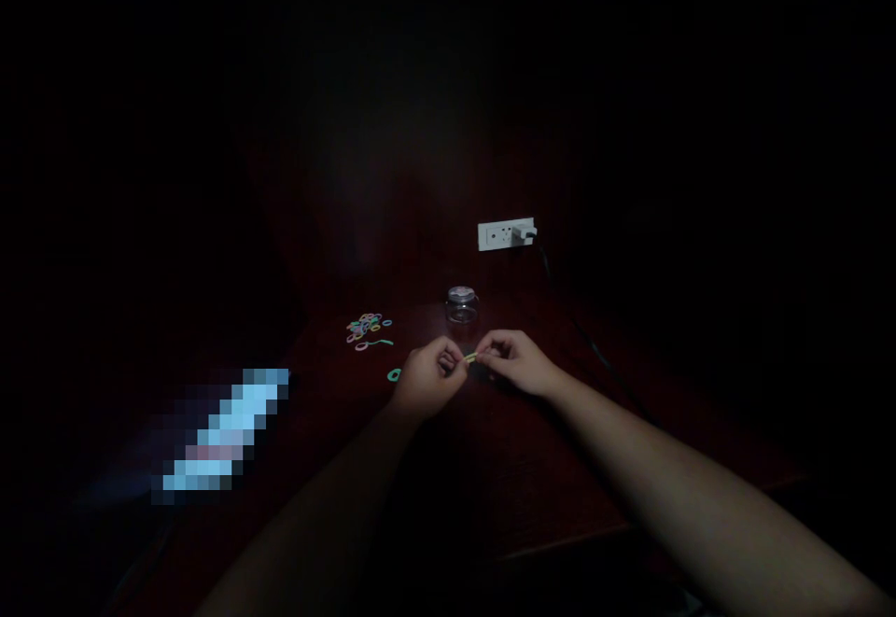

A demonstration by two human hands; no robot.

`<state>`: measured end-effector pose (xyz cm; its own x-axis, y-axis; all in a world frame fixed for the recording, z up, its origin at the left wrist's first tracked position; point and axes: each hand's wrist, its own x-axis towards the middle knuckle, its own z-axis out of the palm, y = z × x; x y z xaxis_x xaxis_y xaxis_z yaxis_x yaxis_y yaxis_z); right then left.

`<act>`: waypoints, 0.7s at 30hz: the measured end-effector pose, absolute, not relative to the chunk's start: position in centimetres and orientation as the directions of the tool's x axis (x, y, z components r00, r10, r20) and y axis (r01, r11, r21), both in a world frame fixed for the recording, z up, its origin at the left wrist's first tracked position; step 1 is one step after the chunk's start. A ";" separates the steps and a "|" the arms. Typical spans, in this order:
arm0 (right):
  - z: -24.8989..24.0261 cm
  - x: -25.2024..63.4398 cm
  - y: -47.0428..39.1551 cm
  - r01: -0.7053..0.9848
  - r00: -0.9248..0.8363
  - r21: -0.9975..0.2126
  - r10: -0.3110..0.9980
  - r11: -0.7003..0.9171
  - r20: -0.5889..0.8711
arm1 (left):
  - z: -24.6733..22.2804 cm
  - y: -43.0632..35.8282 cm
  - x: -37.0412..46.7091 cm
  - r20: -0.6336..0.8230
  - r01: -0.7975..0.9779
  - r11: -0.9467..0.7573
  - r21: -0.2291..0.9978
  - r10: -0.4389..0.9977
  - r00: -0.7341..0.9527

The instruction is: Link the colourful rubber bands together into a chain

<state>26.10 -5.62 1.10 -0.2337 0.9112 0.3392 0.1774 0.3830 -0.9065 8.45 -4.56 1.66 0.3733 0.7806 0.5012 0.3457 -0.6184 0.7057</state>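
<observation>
**Small Band Held Between Both Hands, Low Light**

At frame centre, the left hand [428, 376] and right hand [514, 360] each pinch one end of a small yellowish band [470, 357], fingers closed on it above the dark red table [532, 496].

Risk: the band is thin and the scene is very dark. A loose pinch could let it snap free and vanish against the table.

Just above the hands stands a small clear jar [462, 305]; its contents cannot be determined. A loose pile of coloured bands [367, 325] lies left of the jar, outside any container, with one teal band [394, 374] just left of the left hand. A white socket [505, 234] sits above the jar.
</observation>
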 end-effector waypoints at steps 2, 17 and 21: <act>1.2 26.2 -5.6 0.176 -0.168 -0.899 0.912 0.402 0.375 | 1.7 -4.5 8.4 0.502 0.349 -0.620 0.703 0.780 0.374; 1.6 26.0 -5.9 0.123 -0.242 -0.906 0.898 0.404 0.367 | 1.4 -4.4 8.4 0.505 0.347 -0.653 0.674 0.749 0.430; 1.5 25.6 -6.2 0.178 -0.300 -0.911 0.902 0.372 0.310 | 1.3 -4.3 8.5 0.500 0.339 -0.655 0.675 0.745 0.442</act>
<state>25.64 -6.16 1.55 -0.2998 0.9024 0.3097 0.1785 0.3719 -0.9109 8.46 -4.33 1.30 0.4422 0.7446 0.5001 0.3393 -0.6550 0.6752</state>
